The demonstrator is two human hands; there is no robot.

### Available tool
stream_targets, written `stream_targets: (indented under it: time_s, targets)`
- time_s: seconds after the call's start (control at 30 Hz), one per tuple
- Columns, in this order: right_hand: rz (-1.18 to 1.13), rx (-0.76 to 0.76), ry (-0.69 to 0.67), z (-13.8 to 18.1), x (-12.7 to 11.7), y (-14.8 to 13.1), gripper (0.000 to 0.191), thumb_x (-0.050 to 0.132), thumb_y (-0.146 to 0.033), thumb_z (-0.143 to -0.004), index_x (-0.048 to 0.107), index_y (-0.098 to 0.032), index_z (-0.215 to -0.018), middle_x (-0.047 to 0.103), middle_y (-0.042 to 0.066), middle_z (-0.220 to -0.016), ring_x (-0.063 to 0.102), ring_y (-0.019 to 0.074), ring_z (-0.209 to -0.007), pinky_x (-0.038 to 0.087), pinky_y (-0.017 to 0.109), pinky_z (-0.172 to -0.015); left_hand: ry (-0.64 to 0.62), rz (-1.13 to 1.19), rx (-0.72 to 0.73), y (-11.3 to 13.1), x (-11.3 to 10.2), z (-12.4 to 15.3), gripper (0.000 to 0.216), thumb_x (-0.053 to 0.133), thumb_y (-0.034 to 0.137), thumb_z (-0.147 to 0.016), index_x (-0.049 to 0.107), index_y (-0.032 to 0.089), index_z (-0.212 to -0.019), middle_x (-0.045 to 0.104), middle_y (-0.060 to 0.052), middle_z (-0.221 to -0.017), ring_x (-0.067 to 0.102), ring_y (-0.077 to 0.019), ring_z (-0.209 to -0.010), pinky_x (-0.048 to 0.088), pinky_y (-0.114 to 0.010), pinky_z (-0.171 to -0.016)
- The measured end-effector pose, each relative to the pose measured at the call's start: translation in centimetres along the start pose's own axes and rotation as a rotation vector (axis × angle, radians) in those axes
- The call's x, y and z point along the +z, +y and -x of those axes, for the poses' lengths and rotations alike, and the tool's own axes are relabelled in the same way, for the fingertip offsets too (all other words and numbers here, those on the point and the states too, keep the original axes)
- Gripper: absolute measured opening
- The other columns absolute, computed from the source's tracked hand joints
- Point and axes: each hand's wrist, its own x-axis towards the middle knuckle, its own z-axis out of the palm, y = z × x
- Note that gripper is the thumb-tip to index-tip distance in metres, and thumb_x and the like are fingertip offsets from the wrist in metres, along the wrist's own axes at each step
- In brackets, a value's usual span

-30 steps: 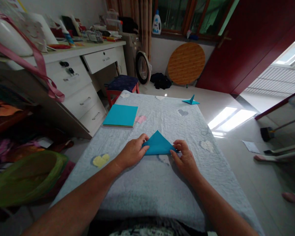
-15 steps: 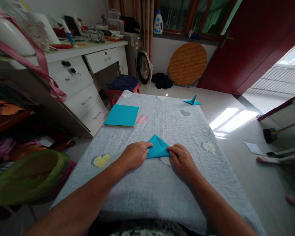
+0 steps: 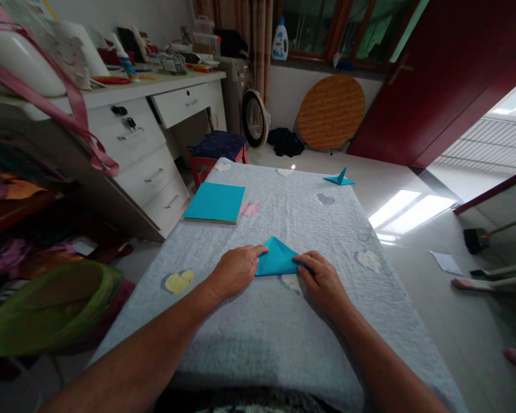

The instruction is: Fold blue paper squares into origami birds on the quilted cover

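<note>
L hand (image 3: 235, 271) & R hand (image 3: 325, 280) are clamping opposite ends of the folded blue sheet (image 3: 278, 259), which is lying nearside & right of the paper stack (image 3: 217, 202); lining up edges & pressing evenly is prob. what the crease is needing.

Cloth-covered table (image 3: 258, 332) – pale grey-blue, crinkled, patterned with yellow heart (image 3: 179, 282) near left edge, grey heart (image 3: 325, 199) toward far right. Square paper stack (image 3: 215, 202), blue sheet uppermost, flat on far left part, pink patch (image 3: 251, 210) just beside it. Folded blue paper (image 3: 277, 259) near middle, peak pointing away. Small blue folded piece (image 3: 339, 179) at far right corner – one point sticking up.
</note>
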Motion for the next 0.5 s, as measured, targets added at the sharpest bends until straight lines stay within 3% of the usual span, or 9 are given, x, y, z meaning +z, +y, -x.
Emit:
stream_targets:
  time_s: [0.5]
  targets:
    - [0.035,0.005,0.000,-0.03,0.05,-0.25,0.024,0.050,-0.021,-0.094,0.069,-0.020,-0.109,0.064,0.008,-0.097,0.062,0.0205,-0.090,0.049,0.036,-0.084,-0.034,-0.101,-0.004,0.43,0.10,-0.03,0.048,0.039,0.014,-0.093,0.058,0.021,-0.137,0.069,-0.011,-0.112,0.067,-0.0231,-0.100,0.049,-0.033,-0.090]
